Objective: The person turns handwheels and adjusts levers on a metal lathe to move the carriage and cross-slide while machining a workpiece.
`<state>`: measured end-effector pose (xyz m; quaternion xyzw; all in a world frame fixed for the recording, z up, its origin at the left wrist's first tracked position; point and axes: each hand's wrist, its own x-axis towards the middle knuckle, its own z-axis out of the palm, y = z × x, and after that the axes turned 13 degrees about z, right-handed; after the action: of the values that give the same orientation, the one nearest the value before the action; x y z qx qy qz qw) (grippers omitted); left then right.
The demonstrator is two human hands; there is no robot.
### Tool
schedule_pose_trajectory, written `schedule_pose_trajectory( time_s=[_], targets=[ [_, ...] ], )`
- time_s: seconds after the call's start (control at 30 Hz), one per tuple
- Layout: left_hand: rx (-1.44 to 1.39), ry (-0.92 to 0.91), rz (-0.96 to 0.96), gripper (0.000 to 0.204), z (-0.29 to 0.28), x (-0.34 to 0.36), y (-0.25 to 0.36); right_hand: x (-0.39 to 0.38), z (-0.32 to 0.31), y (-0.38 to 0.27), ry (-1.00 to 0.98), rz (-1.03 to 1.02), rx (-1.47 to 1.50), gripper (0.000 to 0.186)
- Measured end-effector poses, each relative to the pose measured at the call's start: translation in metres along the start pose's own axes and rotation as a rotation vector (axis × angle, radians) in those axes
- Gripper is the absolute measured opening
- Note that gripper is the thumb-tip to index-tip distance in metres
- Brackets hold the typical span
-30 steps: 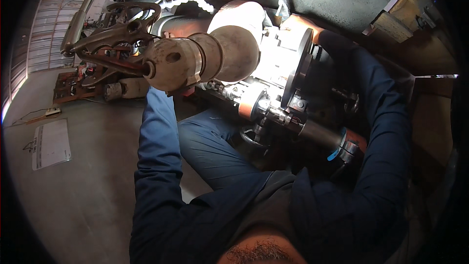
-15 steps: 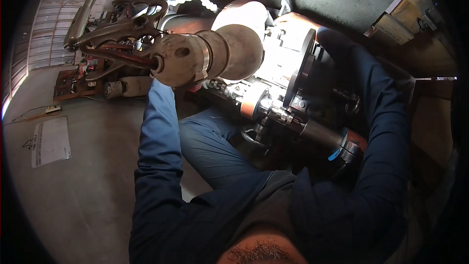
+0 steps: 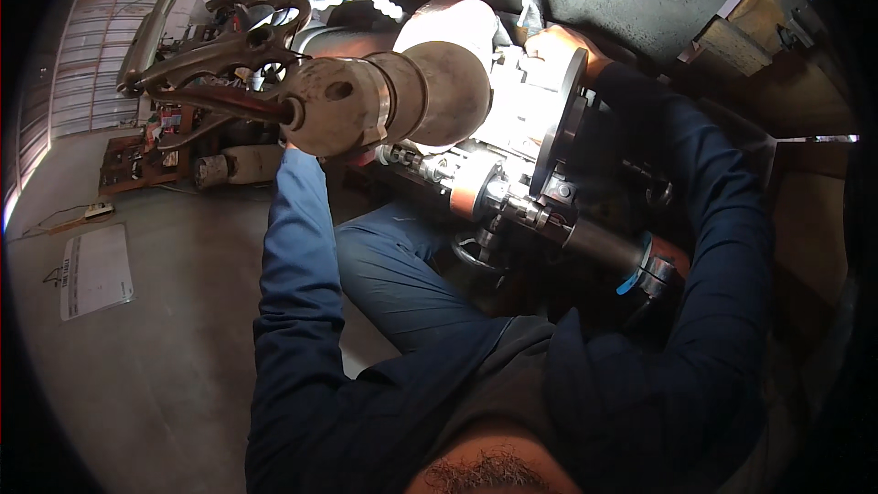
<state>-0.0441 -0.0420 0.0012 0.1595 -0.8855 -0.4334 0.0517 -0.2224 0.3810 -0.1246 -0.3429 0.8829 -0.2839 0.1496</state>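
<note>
Right hand (image 3: 560,42) at far edge of glare-lit metal block (image 3: 523,110), grip can't tell. Left hand hidden behind brown lamp (image 3: 444,96), state can't tell. Block sits between lamp and dark disc (image 3: 560,121).

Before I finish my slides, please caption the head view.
Right hand at a brightly lit machine; left sleeve leading behind a brown cylinder.

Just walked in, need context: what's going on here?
A person in a dark blue jacket has both arms stretched forward. The bare right hand is at the far edge of a brightly lit, blocky metal part, beside a dark round metal disc; whether it grips is unclear. The left hand is hidden behind a brown, rounded metal housing. Nearer the person sits a steel shaft with an orange collar.
</note>
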Motion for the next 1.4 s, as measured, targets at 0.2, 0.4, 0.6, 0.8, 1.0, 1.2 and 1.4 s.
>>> schedule_pose_trajectory(
  time_s=[0.2, 0.4, 0.6, 0.8, 1.0, 1.2, 1.4],
  targets=[
    [0.002, 0.000, 0.009, 0.016, -0.002, -0.002, -0.002, 0.008, 0.027, 0.010, 0.188, -0.198, 0.040, 0.026],
    [0.011, -0.009, 0.052, 0.016, -0.009, -0.008, 0.004, 0.019, 0.011, 0.004, -0.007, -0.046, 0.169, 0.026],
    [0.012, -0.066, 0.160, 0.016, -0.015, -0.014, -0.008, -0.018, -0.042, -0.002, 0.034, 0.097, -0.120, 0.028],
    [-0.224, -0.099, 0.176, 0.062, -0.035, 0.019, -0.040, -0.235, -0.166, -0.017, 0.273, 0.442, -0.429, 0.045],
    [-0.292, -0.125, 0.141, 0.067, -0.016, 0.034, -0.050, -0.487, -0.020, -0.033, 0.811, 1.129, -0.166, 0.069],
    [-0.355, -0.350, 0.394, 0.026, 0.007, 0.050, -0.057, -0.539, 0.056, -0.139, 0.810, 1.237, -0.333, 0.087],
    [0.496, -0.038, 0.607, 0.060, -0.015, 0.075, -0.052, -0.537, 0.069, -0.145, 0.760, 1.308, -0.179, 0.095]
  ],
)
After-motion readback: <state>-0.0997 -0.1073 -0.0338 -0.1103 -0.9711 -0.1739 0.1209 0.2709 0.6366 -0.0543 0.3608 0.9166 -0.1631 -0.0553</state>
